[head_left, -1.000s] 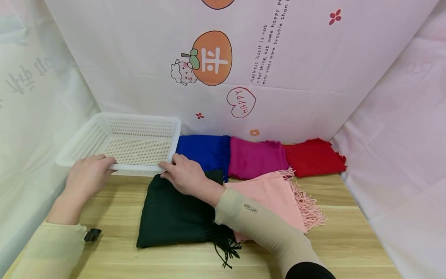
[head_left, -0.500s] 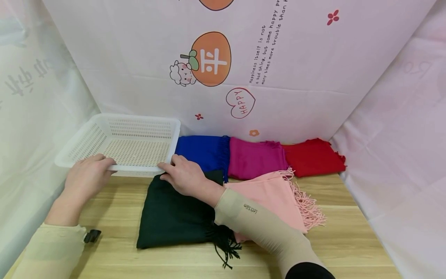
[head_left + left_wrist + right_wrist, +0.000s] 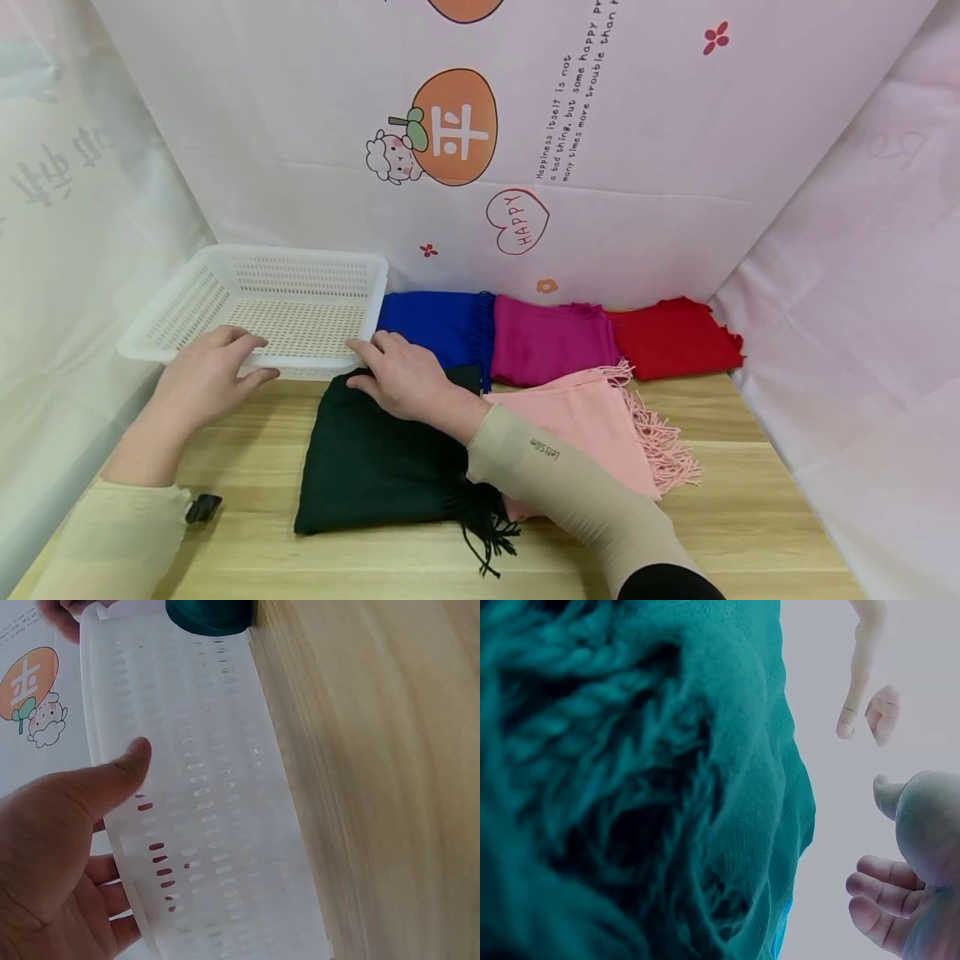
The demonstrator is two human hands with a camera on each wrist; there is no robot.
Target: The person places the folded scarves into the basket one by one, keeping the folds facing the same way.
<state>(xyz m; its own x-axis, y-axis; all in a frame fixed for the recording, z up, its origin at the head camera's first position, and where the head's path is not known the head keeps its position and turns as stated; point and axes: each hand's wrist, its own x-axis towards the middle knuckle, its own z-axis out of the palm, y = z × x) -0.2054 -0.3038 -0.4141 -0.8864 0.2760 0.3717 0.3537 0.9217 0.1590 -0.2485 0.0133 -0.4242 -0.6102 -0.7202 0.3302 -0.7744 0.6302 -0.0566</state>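
Note:
A white perforated plastic basket (image 3: 300, 325) sits at the back left of the table. My left hand (image 3: 210, 375) is at its front rim, fingers reaching over it, thumb straight and spread away from them. In the left wrist view the left thumb (image 3: 112, 780) lies across the outer wall and the fingertips show behind the rim. My right hand (image 3: 401, 375) is at the basket's front right corner, above a folded dark green scarf (image 3: 382, 467). Thumb and fingers stand apart there. The right wrist view has the green scarf (image 3: 742, 750) filling its left side.
Behind lie folded blue (image 3: 435, 325), magenta (image 3: 551, 342) and red scarves (image 3: 675, 337) in a row. A pink fringed scarf (image 3: 577, 425) lies beside the green one, partly under my right forearm. Printed white cloth (image 3: 637, 208) walls the back and sides of the wooden table (image 3: 712, 533).
My left hand has loosened from the basket's rim, its thumb now spread and the hand slightly to the right. My right hand's fingers have eased off the corner. The basket has stayed in place.

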